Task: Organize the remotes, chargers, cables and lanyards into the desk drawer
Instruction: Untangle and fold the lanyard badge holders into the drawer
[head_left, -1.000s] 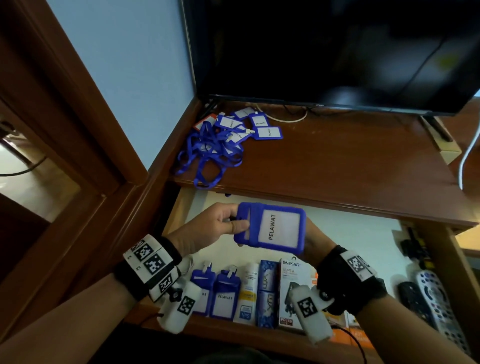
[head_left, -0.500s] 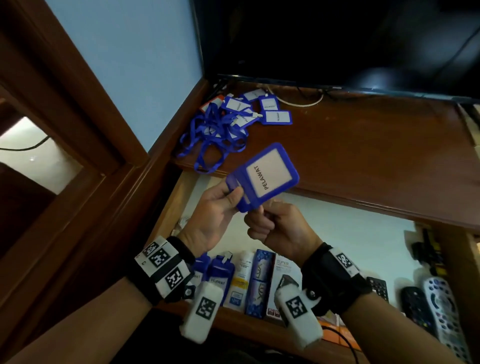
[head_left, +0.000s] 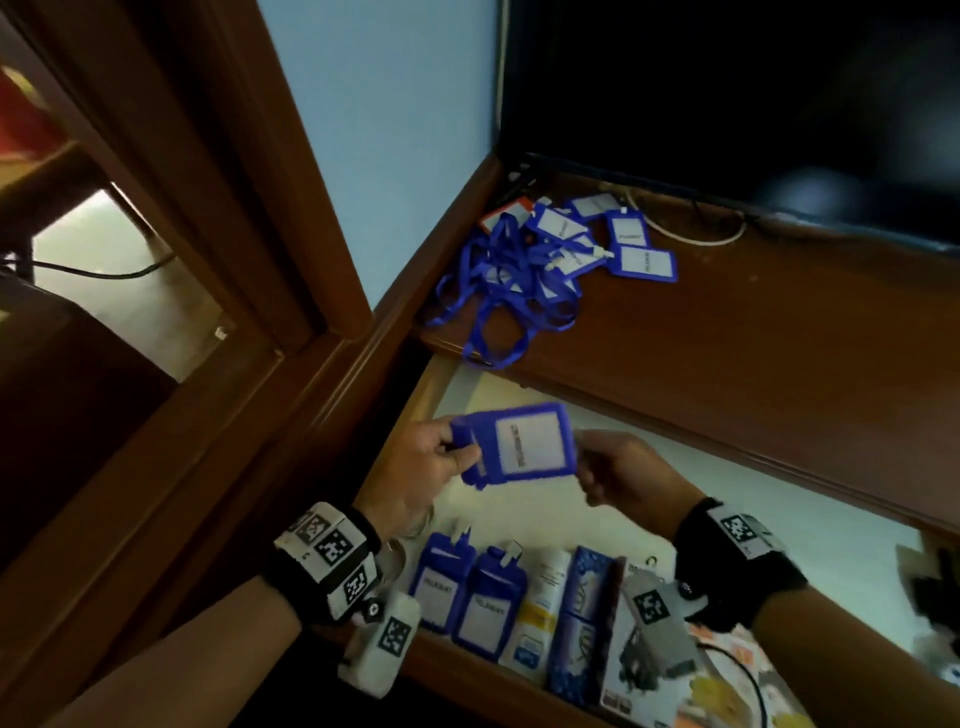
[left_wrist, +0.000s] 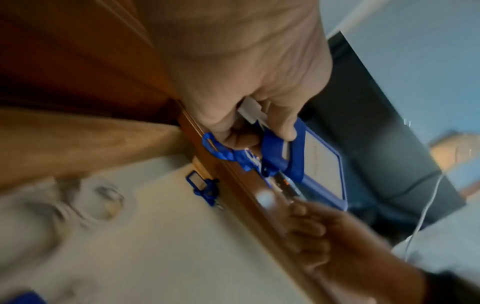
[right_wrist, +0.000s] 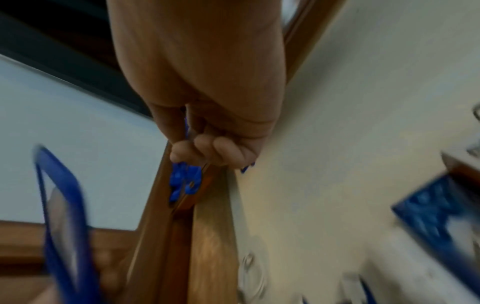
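Lighting: dim indoor, source unclear. Quality: heavy motion blur in both wrist views; head view softer, edges bowed.

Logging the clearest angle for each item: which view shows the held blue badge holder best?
Head view: the blue badge holder shows whole, face up, between both hands. Left wrist shows it partly, behind the left hand. Right wrist shows only a blurred edge at lower left.
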